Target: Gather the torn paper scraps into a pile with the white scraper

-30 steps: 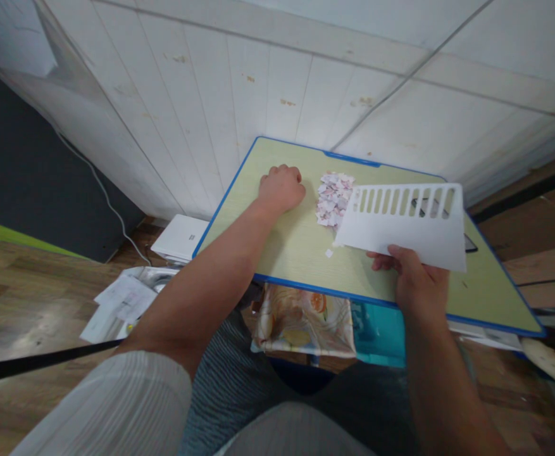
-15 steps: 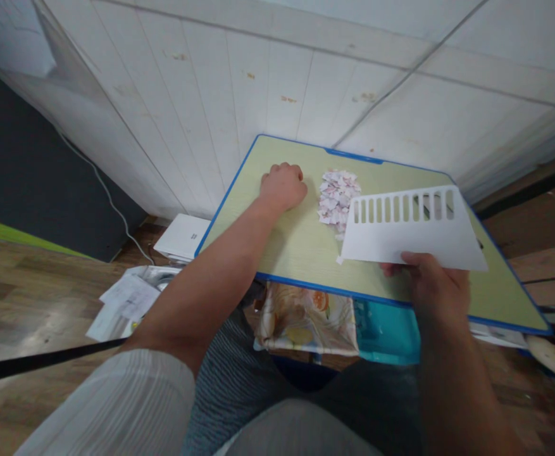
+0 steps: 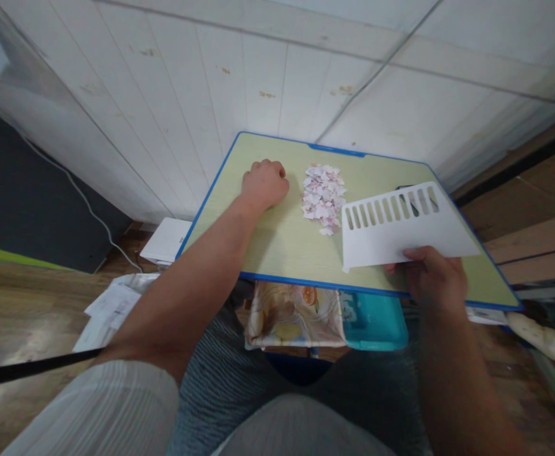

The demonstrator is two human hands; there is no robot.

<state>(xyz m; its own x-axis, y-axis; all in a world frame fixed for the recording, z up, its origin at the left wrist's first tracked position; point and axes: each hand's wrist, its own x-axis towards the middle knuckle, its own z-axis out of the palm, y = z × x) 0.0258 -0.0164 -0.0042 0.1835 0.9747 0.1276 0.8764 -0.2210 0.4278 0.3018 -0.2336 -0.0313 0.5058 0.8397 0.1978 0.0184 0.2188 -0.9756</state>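
Observation:
My left hand (image 3: 265,184) rests closed on the pale green tabletop (image 3: 286,247), its fingers curled under and nothing visible in them. To its right lies a flat heap of torn paper scraps (image 3: 323,193), whitish with pink tints. My right hand (image 3: 436,275) grips a stiff white sheet with a row of long slots (image 3: 400,237) by its near edge, thumb on top and fingers beneath. The sheet is tilted above the table, its left end beside the heap. Through the slots at the right, part of a dark-edged object (image 3: 411,201) shows; its kind is hidden.
A blue rim borders the table, which stands against a white panelled wall (image 3: 258,76). Under its front edge are a patterned cloth-like item (image 3: 296,316) and a teal container (image 3: 376,323). A white box (image 3: 166,240) and papers (image 3: 113,307) lie at the left; wooden furniture (image 3: 538,228) stands right.
The slotted sheet has shifted away from the paper heap and tilted differently, so more of the heap shows. My left hand stays closed on the table. The whole view has swung slightly right.

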